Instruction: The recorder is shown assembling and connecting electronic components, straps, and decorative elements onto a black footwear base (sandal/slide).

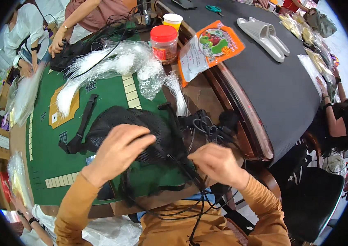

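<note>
A black mesh bag with straps lies on the green table mat in front of me. My left hand is over its near side, thumb and fingers curled together on the dark fabric at the bag's edge. To the right, my right hand is closed in a pinch beside the bag's dark straps; what is between its fingertips is too small to make out. Black cords hang from the bag over the table edge and across my lap. A loose black strap with a buckle lies left of the bag.
Bundles of white plastic ties in clear wrap lie beyond the bag. A red-lidded jar, a yellow cup and an orange food pouch stand near the dark table holding grey slides. Other people work around.
</note>
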A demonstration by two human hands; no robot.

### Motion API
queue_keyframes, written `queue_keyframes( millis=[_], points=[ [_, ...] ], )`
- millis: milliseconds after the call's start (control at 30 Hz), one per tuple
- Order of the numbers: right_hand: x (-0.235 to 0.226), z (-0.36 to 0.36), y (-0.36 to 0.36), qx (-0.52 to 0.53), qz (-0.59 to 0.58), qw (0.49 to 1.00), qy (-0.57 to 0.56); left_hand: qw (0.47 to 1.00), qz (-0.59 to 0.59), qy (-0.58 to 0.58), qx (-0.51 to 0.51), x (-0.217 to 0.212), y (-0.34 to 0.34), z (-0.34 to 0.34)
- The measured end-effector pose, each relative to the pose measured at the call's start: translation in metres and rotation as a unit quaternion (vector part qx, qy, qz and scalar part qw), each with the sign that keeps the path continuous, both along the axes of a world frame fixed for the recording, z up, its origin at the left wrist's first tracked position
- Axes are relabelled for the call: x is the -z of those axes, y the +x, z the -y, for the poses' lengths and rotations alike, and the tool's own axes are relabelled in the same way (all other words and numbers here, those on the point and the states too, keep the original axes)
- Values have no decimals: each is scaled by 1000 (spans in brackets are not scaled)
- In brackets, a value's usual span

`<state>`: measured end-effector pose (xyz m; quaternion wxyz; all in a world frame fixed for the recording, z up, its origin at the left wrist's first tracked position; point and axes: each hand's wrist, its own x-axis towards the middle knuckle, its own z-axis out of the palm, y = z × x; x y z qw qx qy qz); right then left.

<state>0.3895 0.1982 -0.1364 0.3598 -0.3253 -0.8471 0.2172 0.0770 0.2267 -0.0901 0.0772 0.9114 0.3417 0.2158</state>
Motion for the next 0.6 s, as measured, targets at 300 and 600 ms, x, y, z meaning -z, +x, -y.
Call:
queue_keyframes(
  millis=[300, 600],
  points=[
    [-8, -18, 30, 218, 119, 968, 23, 988, -33, -24, -149, -3, -62, 14],
    [-19, -6, 28, 252, 1, 967, 34, 979, -145, 92, -106, 6, -33, -4]
  ],
)
